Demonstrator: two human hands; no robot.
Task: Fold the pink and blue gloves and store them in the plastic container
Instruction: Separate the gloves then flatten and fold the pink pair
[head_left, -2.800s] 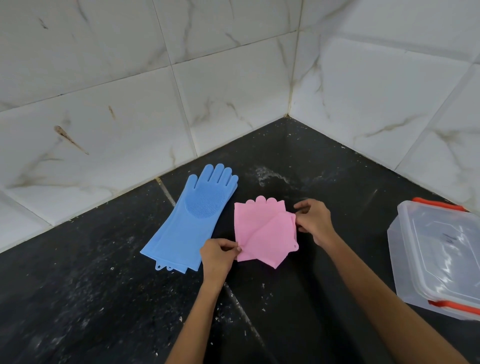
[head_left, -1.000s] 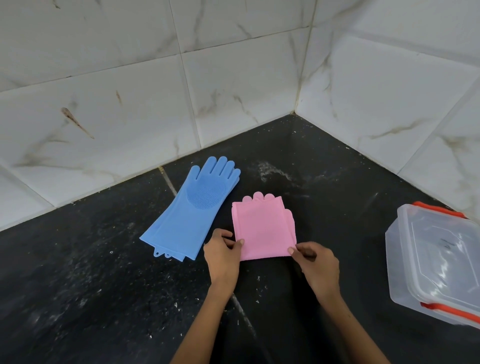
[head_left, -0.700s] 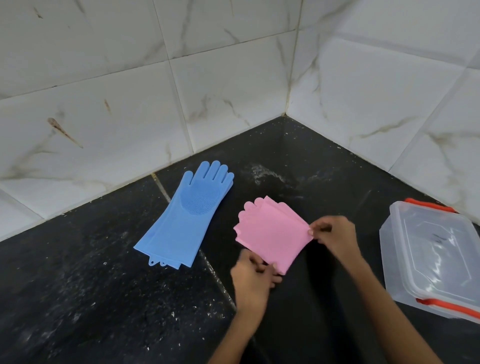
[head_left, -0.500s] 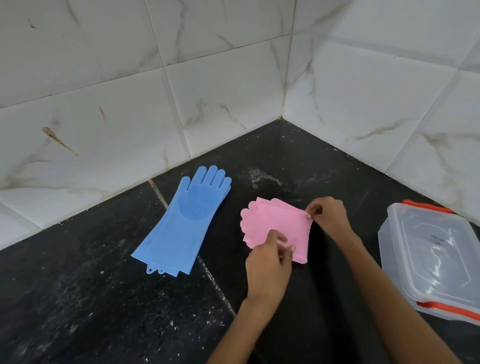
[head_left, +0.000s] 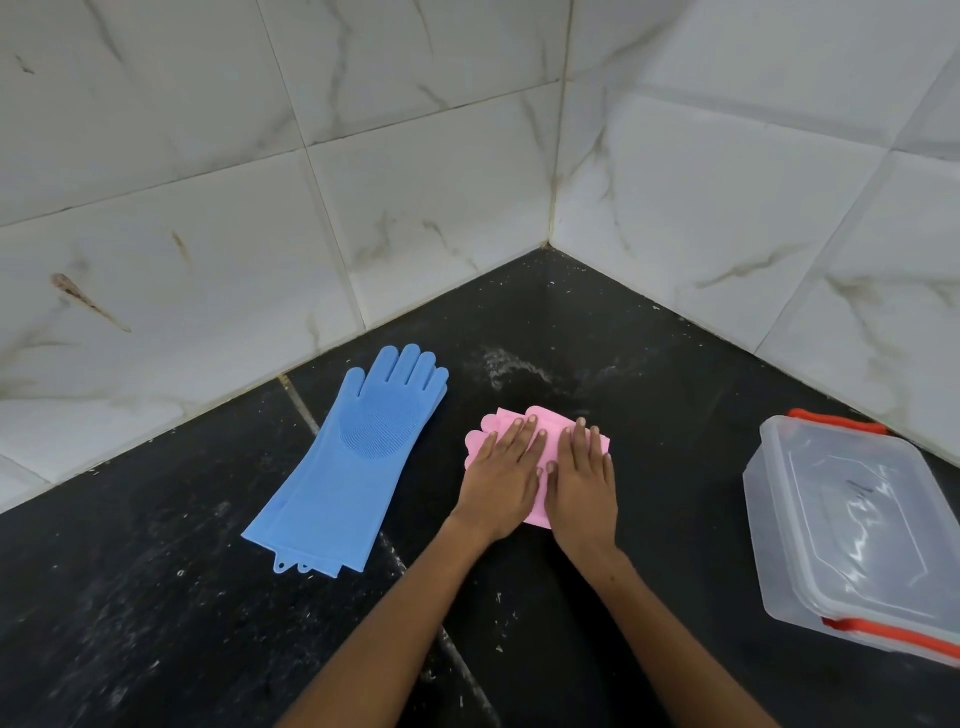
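The pink gloves (head_left: 549, 439) lie folded into a small packet on the black counter (head_left: 156, 597), near the middle. My left hand (head_left: 501, 483) and my right hand (head_left: 584, 483) rest flat on the packet side by side, palms down and fingers stretched out, covering most of it. Only its far edge with the finger tips and a strip between my hands show. The blue gloves (head_left: 358, 457) lie flat and unfolded to the left, stacked, fingers pointing at the wall. The clear plastic container (head_left: 852, 525) stands at the right with its lid on.
White marble-look tiled walls (head_left: 415, 208) meet in a corner behind the counter. The container has orange clips (head_left: 893, 631) at its near and far ends. The dusty counter carries a pale smear (head_left: 511, 366) behind the pink packet.
Both hands pinched the pink gloves at their edges and folded them over again. Now the fingers have let go and both palms lie flat on the smaller packet.
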